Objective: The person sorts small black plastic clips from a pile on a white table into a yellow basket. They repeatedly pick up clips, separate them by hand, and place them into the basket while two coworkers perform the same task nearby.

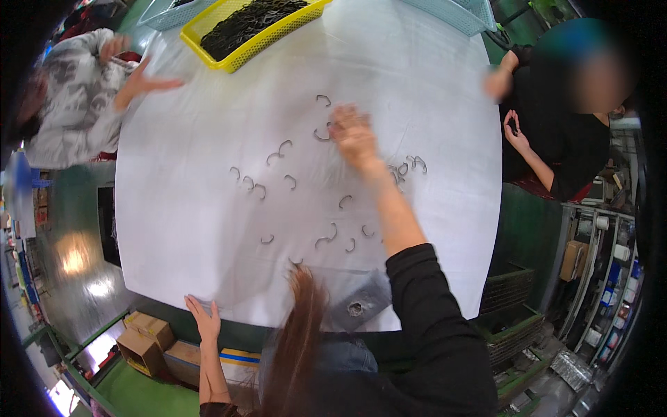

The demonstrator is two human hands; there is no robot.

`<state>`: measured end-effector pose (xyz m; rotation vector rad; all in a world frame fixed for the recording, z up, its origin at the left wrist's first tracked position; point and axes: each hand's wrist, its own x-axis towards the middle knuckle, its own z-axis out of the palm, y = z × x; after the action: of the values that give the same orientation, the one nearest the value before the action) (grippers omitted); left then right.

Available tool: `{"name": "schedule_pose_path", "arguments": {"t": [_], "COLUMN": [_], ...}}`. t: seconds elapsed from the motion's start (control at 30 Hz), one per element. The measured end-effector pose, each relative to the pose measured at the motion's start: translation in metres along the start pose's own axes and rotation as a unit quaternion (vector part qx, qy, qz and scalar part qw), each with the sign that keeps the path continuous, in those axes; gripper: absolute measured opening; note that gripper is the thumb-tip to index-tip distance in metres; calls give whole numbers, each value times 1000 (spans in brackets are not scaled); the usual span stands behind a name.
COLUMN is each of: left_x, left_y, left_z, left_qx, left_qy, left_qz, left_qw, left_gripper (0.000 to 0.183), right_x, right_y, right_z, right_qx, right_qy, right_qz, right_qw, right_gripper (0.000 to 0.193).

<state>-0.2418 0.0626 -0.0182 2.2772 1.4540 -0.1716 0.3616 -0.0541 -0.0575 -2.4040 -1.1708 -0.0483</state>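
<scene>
My right hand reaches out over the middle of the white table. Its fingers are smeared by motion, so I cannot make out whether they hold anything. Right beside the fingertips is a small C-shaped metal hook, and another hook lies a little farther off. Several more curved hooks are scattered across the tabletop, with a cluster of hooks to the right of my forearm. My left hand rests at the near left table edge, fingers stretched out and holding nothing.
A yellow basket full of dark metal pieces stands at the far edge, between pale blue baskets. A grey plastic bag lies near me. One person sits at the left, another at the right. Cardboard boxes are below left.
</scene>
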Motion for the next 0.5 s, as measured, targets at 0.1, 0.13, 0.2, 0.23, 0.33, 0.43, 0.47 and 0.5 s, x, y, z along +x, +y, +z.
{"name": "schedule_pose_path", "arguments": {"t": [0.1,0.13,0.2,0.23,0.33,0.43,0.47,0.5], "left_x": [1,2,1,1,-2,-5,-9,-11], "left_y": [3,4,4,4,3,3,4,5], "left_z": [-4,-5,-5,-4,-1,-1,-4,-6], "left_qx": [-10,3,18,14,21,18,38,20], "left_qy": [-15,-22,-25,-29,-4,2,-27,-12], "left_qz": [-15,-19,-29,-38,-11,-14,-53,-24], "left_qw": [1000,1000,999,999,1000,1000,998,999], "left_gripper": [78,78,78,79,80,81,81,81], "right_x": [-21,-26,-42,-50,-95,-100,-102,-96], "right_y": [-73,-85,-51,-17,56,42,19,-13], "right_z": [16,16,-11,-31,-80,-52,-36,-9], "right_qx": [67,85,10,-39,-155,-147,-100,-47], "right_qy": [-27,-1,99,145,124,141,126,105], "right_qz": [-71,-119,-7,30,331,315,234,174], "right_qw": [995,989,995,988,923,927,959,978], "right_gripper": [50,48,43,41,44,48,50,51]}}
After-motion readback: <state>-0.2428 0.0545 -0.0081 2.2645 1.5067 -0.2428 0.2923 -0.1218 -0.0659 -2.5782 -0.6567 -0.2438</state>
